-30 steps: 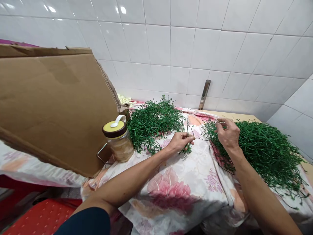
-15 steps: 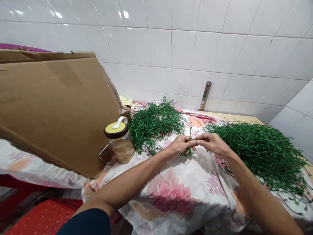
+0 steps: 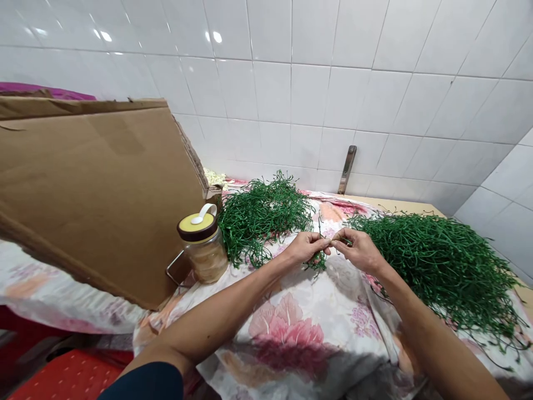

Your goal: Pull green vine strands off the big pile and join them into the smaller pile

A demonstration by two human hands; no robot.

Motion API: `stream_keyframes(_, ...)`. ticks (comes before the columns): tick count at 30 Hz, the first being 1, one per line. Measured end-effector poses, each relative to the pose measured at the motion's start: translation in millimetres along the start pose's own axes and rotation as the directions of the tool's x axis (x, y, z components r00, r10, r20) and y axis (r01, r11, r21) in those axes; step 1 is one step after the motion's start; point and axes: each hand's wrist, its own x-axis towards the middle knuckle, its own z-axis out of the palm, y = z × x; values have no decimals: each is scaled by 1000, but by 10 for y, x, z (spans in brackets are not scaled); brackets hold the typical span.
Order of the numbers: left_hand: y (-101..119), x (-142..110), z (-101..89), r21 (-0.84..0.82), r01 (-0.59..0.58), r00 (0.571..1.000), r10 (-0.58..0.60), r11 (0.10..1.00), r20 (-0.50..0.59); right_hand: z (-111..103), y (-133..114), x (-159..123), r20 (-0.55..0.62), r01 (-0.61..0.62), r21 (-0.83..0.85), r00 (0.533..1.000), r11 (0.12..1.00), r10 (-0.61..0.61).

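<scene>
Thin green plastic-looking stems (image 3: 317, 261) hang below my left hand (image 3: 307, 248), whose thumb and fingers pinch them, one stem standing up above the grip. My right hand (image 3: 358, 250) meets it fingertip to fingertip over the floral cloth (image 3: 350, 328). Its thumb and forefinger are closed in a pinch, but what lies between them is too small to make out. Beyond my left hand is a loose heap of green stems (image 3: 270, 208). A larger heap of similar green stems (image 3: 441, 266) spreads out to the right of my right hand.
A jar with a yellow-and-brown lid (image 3: 204, 250) stands left of the hands. Behind it leans a big cardboard sheet or box side (image 3: 91, 200). A metal strip (image 3: 347, 169) rests by the white tiled wall (image 3: 308, 94). At lower left is a red stool (image 3: 70, 378).
The view has tilted slightly, so things sit a little lower. Both hands stay together at the stems; the right fingers have shifted a little.
</scene>
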Motion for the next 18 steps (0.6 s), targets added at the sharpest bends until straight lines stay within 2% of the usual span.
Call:
stream_keyframes(5,-13,5,46,123,-100,982,117,987,-145,67,31,2,-22,21,-42,1000,999,-22)
stream_keyframes(9,-52,15,58,194,-133,971,166,972,-169,101,49,-10,4,-1,-32,1000,999,1)
stream_keyframes(12,-80,9,64,283,-170,957,227,944,-181,137,49,-22,-23,-5,-109,1000,994,2)
stream_keyframes(15,-91,-29,86,493,-222,913,357,841,-198,197,67,-26,-67,16,-246,997,969,-34)
stream_keyframes(18,-68,-96,109,679,-322,825,548,660,-141,222,129,-11,-162,-22,-363,986,931,-40)
